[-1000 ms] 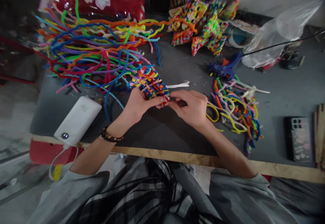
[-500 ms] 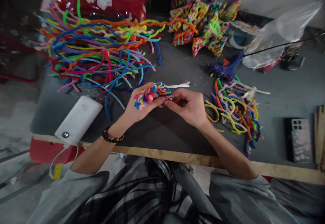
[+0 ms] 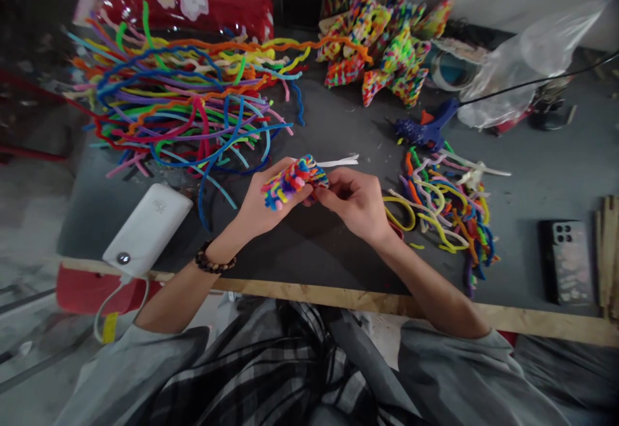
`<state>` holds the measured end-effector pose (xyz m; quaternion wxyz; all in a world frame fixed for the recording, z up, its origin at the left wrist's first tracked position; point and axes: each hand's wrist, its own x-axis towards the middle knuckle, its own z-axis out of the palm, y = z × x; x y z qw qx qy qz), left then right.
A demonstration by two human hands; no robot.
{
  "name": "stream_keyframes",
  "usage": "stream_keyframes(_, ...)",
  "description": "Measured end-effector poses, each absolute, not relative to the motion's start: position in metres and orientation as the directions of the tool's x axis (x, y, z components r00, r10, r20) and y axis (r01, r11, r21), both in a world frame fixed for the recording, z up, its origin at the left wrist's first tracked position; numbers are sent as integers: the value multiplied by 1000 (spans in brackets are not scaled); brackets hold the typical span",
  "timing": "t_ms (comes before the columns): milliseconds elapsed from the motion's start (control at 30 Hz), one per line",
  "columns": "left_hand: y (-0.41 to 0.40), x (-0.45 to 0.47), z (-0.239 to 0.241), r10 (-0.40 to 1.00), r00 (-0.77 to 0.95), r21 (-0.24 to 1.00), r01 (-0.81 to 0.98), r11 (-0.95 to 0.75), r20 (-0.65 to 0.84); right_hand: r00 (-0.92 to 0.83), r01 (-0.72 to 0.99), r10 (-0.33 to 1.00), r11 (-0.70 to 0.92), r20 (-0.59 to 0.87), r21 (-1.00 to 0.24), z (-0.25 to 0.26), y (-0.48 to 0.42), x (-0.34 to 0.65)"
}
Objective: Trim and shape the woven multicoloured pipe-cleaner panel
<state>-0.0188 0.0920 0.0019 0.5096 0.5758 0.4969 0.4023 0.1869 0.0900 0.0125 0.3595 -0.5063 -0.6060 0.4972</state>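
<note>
Over the middle of the table, my left hand (image 3: 265,203) is wrapped round a multicoloured fuzzy piece made of pipe cleaners (image 3: 289,184). My right hand (image 3: 355,202) pinches the right end of the same piece between thumb and forefinger; the exact spot is hidden by the fingertips. White strips (image 3: 341,162) stick out to the right behind the hands. Left of them lies a large pile of loose pipe cleaners (image 3: 184,100) in many colours. A smaller heap of pipe cleaner pieces (image 3: 445,203) lies right of my right hand.
Finished-looking multicoloured pipe cleaner shapes (image 3: 374,39) stand at the back. A blue glue gun (image 3: 428,128) with a black cord lies before a clear plastic bag (image 3: 522,68). A white power bank (image 3: 149,229) is at left, a phone (image 3: 570,261) at right.
The fuzzy piece has turned slightly in my left hand, and its near end sits a little further right. My right fingers still pinch its edge. The whole view has shifted slightly.
</note>
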Motion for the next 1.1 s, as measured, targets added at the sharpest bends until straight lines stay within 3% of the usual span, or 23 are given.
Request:
stream_keyframes(267,90,-21,0,966,256,985,173,-18,-27,-227,141,970,-60,-91,-988,0,93,189)
stream_keyframes(400,93,-19,2,981,194,989,150,-13,-16,-233,232,969,-29,-84,-972,3,92,190)
stream_keyframes(567,95,-19,-4,984,137,992,65,109,-118,-299,307,948,-12,-109,-952,9,95,198)
stream_keyframes(733,95,-21,-5,992,124,989,147,13,-32,-298,442,948,35,-110,-896,14,99,203)
stream_keyframes(900,95,-22,-1,992,125,978,205,-31,5,-317,408,939,5,-136,-913,17,100,204)
stream_keyframes(1100,97,-22,-3,987,125,990,112,90,-104,-341,414,938,101,-52,-904,13,101,207)
